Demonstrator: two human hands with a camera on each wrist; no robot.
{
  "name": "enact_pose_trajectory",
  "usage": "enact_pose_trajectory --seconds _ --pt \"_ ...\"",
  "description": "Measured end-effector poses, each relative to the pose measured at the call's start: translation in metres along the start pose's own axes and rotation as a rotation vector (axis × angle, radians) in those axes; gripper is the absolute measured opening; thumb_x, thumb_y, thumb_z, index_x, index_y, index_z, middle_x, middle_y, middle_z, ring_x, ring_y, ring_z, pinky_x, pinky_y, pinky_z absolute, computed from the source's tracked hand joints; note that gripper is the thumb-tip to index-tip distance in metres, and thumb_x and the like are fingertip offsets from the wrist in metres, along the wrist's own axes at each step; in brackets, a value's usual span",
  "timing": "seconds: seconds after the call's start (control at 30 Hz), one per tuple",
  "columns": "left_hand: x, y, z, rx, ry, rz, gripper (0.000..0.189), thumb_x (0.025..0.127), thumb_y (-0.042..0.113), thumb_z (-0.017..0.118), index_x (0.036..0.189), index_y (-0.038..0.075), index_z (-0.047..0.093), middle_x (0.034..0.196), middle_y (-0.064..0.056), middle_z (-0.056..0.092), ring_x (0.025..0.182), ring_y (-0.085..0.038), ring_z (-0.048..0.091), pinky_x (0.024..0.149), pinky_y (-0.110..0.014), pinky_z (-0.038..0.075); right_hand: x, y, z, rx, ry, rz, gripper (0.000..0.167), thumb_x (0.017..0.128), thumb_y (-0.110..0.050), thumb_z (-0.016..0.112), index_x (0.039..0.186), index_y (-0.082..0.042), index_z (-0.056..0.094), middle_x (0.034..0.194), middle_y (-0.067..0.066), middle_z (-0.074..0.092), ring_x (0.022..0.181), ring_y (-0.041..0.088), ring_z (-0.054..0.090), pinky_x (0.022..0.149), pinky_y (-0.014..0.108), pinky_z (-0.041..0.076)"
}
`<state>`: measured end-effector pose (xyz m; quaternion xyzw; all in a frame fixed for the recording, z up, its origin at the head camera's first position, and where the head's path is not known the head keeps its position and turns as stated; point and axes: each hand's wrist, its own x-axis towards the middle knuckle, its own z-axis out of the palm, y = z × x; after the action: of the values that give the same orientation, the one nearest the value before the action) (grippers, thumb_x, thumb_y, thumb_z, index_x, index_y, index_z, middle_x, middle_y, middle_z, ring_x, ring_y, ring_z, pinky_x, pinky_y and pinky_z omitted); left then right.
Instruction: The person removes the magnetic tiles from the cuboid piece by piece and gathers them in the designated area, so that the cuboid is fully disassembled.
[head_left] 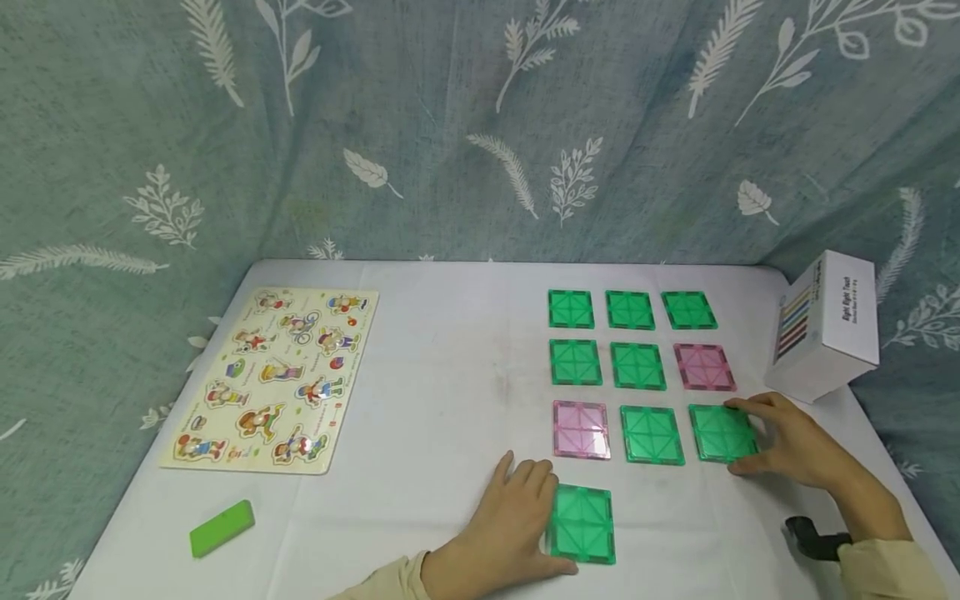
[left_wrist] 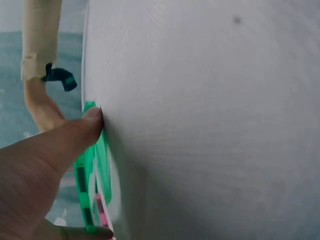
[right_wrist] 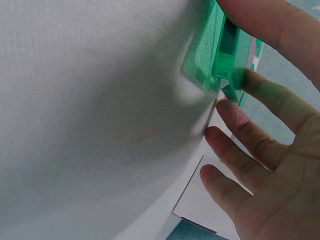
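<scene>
My left hand (head_left: 504, 527) grips a green magnetic tile (head_left: 582, 525) at its left side, near the table's front; in the left wrist view its thumb (left_wrist: 75, 132) lies at one edge and a finger at the other. Farther right, my right hand (head_left: 797, 442) holds another green tile (head_left: 722, 433) between thumb and index finger, at the right end of the nearest row. The right wrist view shows that tile's edge (right_wrist: 227, 45) and the other fingers spread. Beside it lie a green tile (head_left: 652, 435) and a pink tile (head_left: 581, 430).
Behind are two more rows of green tiles (head_left: 630, 310), with one pink tile (head_left: 705, 367) at the right. A white box (head_left: 825, 325) stands close beyond the right hand. At left lie a picture puzzle board (head_left: 277, 379) and a green block (head_left: 222, 528). A patterned cloth hangs behind the table.
</scene>
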<state>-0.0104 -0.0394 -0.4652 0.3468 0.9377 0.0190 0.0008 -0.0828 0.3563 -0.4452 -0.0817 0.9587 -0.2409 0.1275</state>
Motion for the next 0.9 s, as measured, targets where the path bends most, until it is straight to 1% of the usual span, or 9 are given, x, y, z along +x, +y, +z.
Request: enact_pose_trajectory --seconds 0.13,0.2,0.27,0.37,0.53,0.63,0.77,0.83,0.9 --pt "-0.003 0.005 -0.001 0.039 -0.039 0.018 0.097 0.072 0.088 0.059 0.129 0.008 0.054 0.134 -0.006 0.057 0.123 -0.020 0.054 0.110 -0.055 0.047 0.001 0.000 -0.001 -0.019 -0.020 0.002 0.097 0.059 -0.029 0.097 0.138 0.007 0.053 0.125 0.033 0.051 0.114 0.052 0.053 0.089 0.071 0.049" --pt "-0.004 0.006 -0.001 0.060 -0.044 0.035 0.098 0.075 0.088 0.056 0.131 0.008 0.054 0.136 -0.007 0.056 0.124 -0.022 0.052 0.108 -0.056 0.047 0.002 -0.001 -0.002 -0.028 -0.030 0.012 0.098 0.060 -0.029 0.097 0.138 0.008 0.052 0.126 0.034 0.050 0.114 0.053 0.052 0.089 0.072 0.048" --pt "-0.004 0.007 -0.001 0.077 -0.033 0.046 0.098 0.075 0.088 0.053 0.132 0.008 0.054 0.136 -0.008 0.055 0.124 -0.022 0.051 0.107 -0.056 0.048 0.003 -0.001 -0.002 -0.030 -0.037 0.016 0.098 0.060 -0.029 0.097 0.139 0.009 0.052 0.128 0.035 0.048 0.115 0.055 0.051 0.090 0.073 0.047" --pt "-0.004 0.007 0.000 0.068 -0.024 0.040 0.098 0.075 0.088 0.054 0.132 0.008 0.053 0.136 -0.008 0.054 0.124 -0.022 0.051 0.106 -0.057 0.049 0.005 -0.001 -0.003 -0.033 -0.046 0.020 0.098 0.061 -0.029 0.096 0.139 0.009 0.051 0.129 0.037 0.046 0.116 0.056 0.050 0.091 0.074 0.046" --pt "-0.004 0.007 -0.001 0.039 -0.044 0.023 0.100 0.071 0.088 0.058 0.131 0.009 0.051 0.137 -0.009 0.053 0.126 -0.022 0.050 0.106 -0.056 0.049 0.005 -0.002 -0.002 -0.041 -0.060 0.043 0.100 0.062 -0.030 0.096 0.141 0.009 0.049 0.132 0.039 0.044 0.117 0.058 0.048 0.092 0.075 0.045" --pt "-0.006 0.009 -0.001 0.045 -0.041 0.016 0.096 0.073 0.088 0.057 0.127 0.009 0.053 0.139 -0.009 0.054 0.127 -0.022 0.050 0.105 -0.056 0.049 0.004 -0.002 -0.001 -0.047 -0.065 0.061 0.100 0.062 -0.031 0.095 0.141 0.009 0.049 0.133 0.038 0.044 0.118 0.058 0.048 0.092 0.075 0.046" --pt "-0.007 0.012 0.002 0.085 -0.019 0.009 0.090 0.075 0.089 0.053 0.120 0.010 0.054 0.139 -0.009 0.054 0.126 -0.021 0.050 0.105 -0.055 0.050 0.002 -0.005 -0.005 -0.097 -0.085 0.102 0.103 0.063 -0.041 0.094 0.140 0.011 0.049 0.132 0.040 0.045 0.117 0.059 0.049 0.092 0.074 0.047" --pt "-0.008 0.013 0.003 0.101 -0.015 0.009 0.092 0.073 0.090 0.053 0.119 0.010 0.054 0.138 -0.008 0.054 0.126 -0.021 0.050 0.104 -0.055 0.050 -0.001 -0.007 -0.009 -0.135 -0.111 0.142 0.104 0.066 -0.048 0.091 0.140 0.011 0.048 0.134 0.042 0.045 0.118 0.061 0.048 0.091 0.075 0.046" --pt "-0.010 0.014 0.002 0.094 -0.032 0.011 0.095 0.072 0.090 0.056 0.122 0.009 0.054 0.139 -0.008 0.054 0.127 -0.021 0.050 0.103 -0.055 0.051 -0.004 -0.009 -0.014 -0.168 -0.125 0.177 0.102 0.071 -0.055 0.085 0.139 0.012 0.048 0.135 0.044 0.044 0.119 0.064 0.045 0.091 0.076 0.044"
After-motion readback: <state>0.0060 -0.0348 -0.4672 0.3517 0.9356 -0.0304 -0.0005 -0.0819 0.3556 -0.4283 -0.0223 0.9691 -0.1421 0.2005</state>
